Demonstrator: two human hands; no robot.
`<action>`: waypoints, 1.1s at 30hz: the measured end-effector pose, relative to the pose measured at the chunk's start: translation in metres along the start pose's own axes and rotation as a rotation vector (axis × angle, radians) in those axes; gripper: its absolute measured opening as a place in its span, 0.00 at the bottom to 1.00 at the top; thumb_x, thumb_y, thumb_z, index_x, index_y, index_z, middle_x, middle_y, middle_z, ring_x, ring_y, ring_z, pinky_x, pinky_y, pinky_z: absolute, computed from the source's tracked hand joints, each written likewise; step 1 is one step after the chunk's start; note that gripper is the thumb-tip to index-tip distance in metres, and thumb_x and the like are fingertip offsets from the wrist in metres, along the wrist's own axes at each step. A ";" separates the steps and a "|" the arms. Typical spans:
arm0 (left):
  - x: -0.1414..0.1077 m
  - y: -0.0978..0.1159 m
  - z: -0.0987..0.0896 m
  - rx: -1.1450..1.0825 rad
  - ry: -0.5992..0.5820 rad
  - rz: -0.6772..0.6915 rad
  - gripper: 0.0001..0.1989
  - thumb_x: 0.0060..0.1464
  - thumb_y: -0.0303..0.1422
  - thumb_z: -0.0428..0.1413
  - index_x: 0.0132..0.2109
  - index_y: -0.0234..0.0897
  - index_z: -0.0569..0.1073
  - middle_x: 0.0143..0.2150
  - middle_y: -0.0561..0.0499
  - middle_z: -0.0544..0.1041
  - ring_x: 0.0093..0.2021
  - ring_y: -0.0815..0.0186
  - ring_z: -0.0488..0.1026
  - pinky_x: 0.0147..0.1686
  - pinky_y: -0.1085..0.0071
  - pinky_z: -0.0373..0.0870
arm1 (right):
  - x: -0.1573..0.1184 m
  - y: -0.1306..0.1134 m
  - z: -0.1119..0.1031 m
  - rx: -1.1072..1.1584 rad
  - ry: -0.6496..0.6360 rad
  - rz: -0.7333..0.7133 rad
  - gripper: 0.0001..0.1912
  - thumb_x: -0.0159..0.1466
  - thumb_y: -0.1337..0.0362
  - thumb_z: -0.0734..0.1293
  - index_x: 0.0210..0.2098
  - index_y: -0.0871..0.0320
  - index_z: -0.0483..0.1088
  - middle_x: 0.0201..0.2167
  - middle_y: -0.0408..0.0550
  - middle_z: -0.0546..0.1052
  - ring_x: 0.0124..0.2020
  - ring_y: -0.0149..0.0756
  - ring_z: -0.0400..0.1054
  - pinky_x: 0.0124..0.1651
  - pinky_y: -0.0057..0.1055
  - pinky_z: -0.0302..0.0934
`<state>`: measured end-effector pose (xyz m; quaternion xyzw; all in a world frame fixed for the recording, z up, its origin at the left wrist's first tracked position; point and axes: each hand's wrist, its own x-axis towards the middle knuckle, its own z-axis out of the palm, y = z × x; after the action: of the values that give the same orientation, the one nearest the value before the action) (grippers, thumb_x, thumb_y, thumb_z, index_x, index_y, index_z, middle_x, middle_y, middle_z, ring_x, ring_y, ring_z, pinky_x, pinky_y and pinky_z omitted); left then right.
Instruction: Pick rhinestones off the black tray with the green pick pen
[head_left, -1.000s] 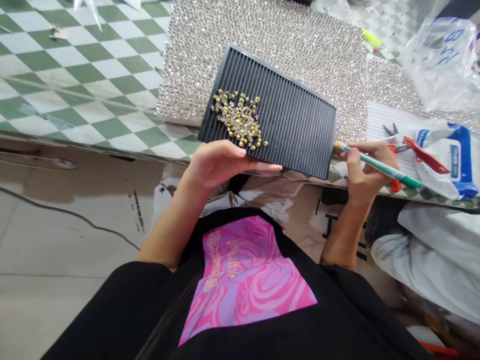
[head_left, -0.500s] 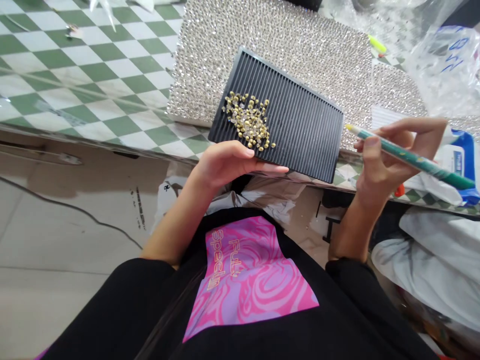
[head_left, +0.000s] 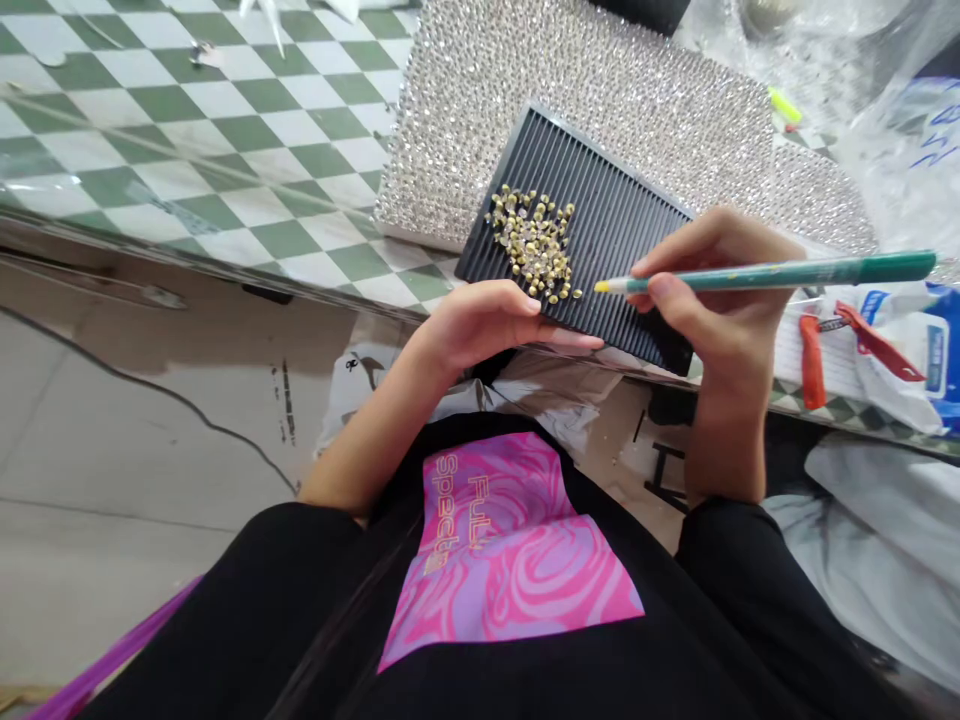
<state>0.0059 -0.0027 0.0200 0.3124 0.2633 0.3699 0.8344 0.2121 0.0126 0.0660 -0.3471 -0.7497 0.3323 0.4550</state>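
In the head view I am watching both hands working apart from each other. The left hand (head_left: 480, 325) is clamping the near edge of the ribbed tray (head_left: 600, 205), its thumb lying along the top beside the gems and its fingers passing along the edge and out of sight. The right hand (head_left: 727, 295) is pinching the green pen (head_left: 817, 272) between thumb and fingers, and the pen's yellow tip is pointing left over the grooves, just beside the outermost gem; I cannot tell whether it is touching the ribs.

The gems (head_left: 536, 245) are lying heaped on the tray's left part, reaching close to the near edge, while bare ribs are running beyond them toward the far edge and giving the tip room to move. The right hand is hiding part of the tray's right edge.

The tray is slanting across the near side of the glittering panel (head_left: 510, 70), close to the front edge of the desk (head_left: 247, 130). Checked surface is spreading left of the panel. On the right, red-handled pliers (head_left: 812, 360) and a blue-and-white packet (head_left: 939, 355) are crowding the space beyond the right wrist.
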 end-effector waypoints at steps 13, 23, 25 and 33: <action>0.001 -0.004 -0.006 -0.002 -0.024 0.004 0.14 0.45 0.31 0.49 0.37 0.34 0.77 0.43 0.50 0.83 0.63 0.46 0.73 0.58 0.45 0.74 | 0.003 0.001 0.003 -0.151 -0.082 0.028 0.07 0.64 0.55 0.73 0.34 0.50 0.78 0.31 0.42 0.81 0.28 0.33 0.74 0.27 0.31 0.68; 0.003 -0.002 0.000 -0.022 0.184 -0.030 0.15 0.48 0.25 0.44 0.32 0.33 0.76 0.36 0.51 0.82 0.63 0.46 0.73 0.54 0.43 0.75 | 0.001 -0.005 -0.002 -0.182 -0.066 0.024 0.07 0.64 0.56 0.72 0.33 0.51 0.78 0.30 0.42 0.80 0.26 0.32 0.73 0.26 0.30 0.67; 0.003 -0.002 0.001 -0.025 0.197 -0.034 0.14 0.48 0.25 0.44 0.32 0.32 0.76 0.36 0.51 0.82 0.64 0.46 0.72 0.54 0.43 0.75 | 0.000 -0.004 -0.001 -0.197 -0.073 0.014 0.06 0.64 0.57 0.72 0.33 0.51 0.78 0.30 0.42 0.80 0.27 0.31 0.73 0.26 0.29 0.67; 0.003 0.000 0.002 -0.087 0.191 -0.010 0.13 0.50 0.23 0.47 0.34 0.33 0.76 0.38 0.49 0.83 0.59 0.46 0.77 0.53 0.41 0.76 | -0.003 -0.004 0.000 -0.145 0.001 -0.024 0.03 0.63 0.61 0.73 0.34 0.52 0.79 0.30 0.41 0.80 0.26 0.31 0.73 0.25 0.28 0.65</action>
<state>0.0088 -0.0013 0.0207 0.2381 0.3268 0.4049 0.8201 0.2116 0.0080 0.0683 -0.3701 -0.7759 0.2715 0.4329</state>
